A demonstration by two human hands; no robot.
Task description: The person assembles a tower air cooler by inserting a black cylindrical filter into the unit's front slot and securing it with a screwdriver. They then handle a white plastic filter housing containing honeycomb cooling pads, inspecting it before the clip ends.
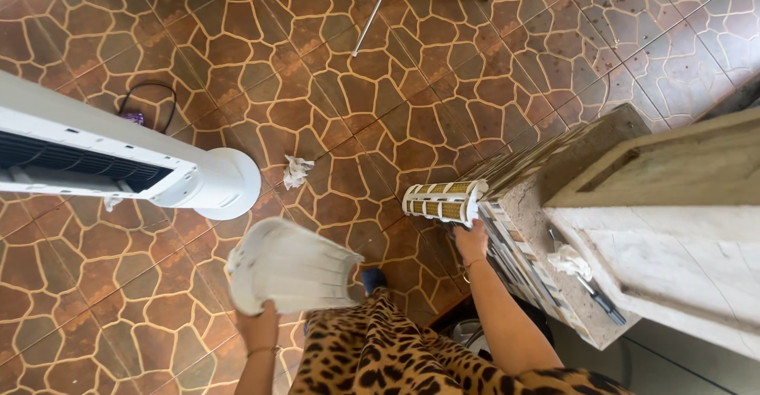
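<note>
Nearest the camera, the person wears a leopard-print garment (380, 355) and stands on a brown floor of irregular stone-pattern tiles (332, 70). The left hand (257, 328) is closed around the lower edge of a white ribbed grille panel (289, 267), curved like a half-shell, and holds it up over the floor; the fingers wrap its rim, with a thin bracelet at the wrist. The right hand (473, 241) reaches forward to a slotted cylindrical filter (443, 199), white with yellowish mesh, which lies on its side at the end of a tiled ledge (522, 244). The fingers rest against the filter's near end, but whether they actually grip it cannot be told from this view.

On the ledge's speckled top lie a crumpled white tissue (568, 260) and a dark-handled tool (594, 294), just beside each other. To the right of them rises a pale concrete block (673, 205) with a recessed top.

To the left, a white tower fan (95, 157) lies tipped across the floor, its round base (226, 183) pointing toward the grille panel and its dark open vent facing up. A crumpled white paper (296, 171) lies on the tiles between the fan base and the filter. Farther off, a black cable (150, 98) loops on the floor, and two thin metal legs (380, 7) slant in from the top edge.
</note>
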